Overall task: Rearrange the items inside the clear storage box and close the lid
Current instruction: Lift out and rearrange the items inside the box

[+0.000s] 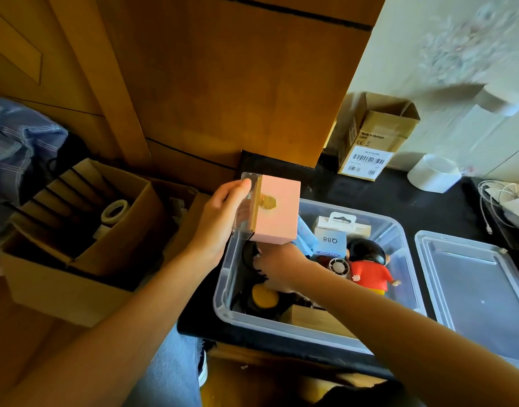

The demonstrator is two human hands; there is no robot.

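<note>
Clear storage box [399,230] open, cluttered; left hand [220,218] grips pink case [277,212]; right hand [277,265] fingers unclear.

Large open cardboard box [76,277], left of the counter, held dark upright dividers and a roll of pale tape [115,210]. Blue-grey striped cloth [14,142] lay bunched at far left. Small brown carton [372,136] with barcode label stood on the black countertop [384,198] against the wall. White round container [433,173], possibly a cup, sat near it. White cables [499,198] lay coiled at the right edge. Wooden cabinet panel [223,83] rose behind.
</note>
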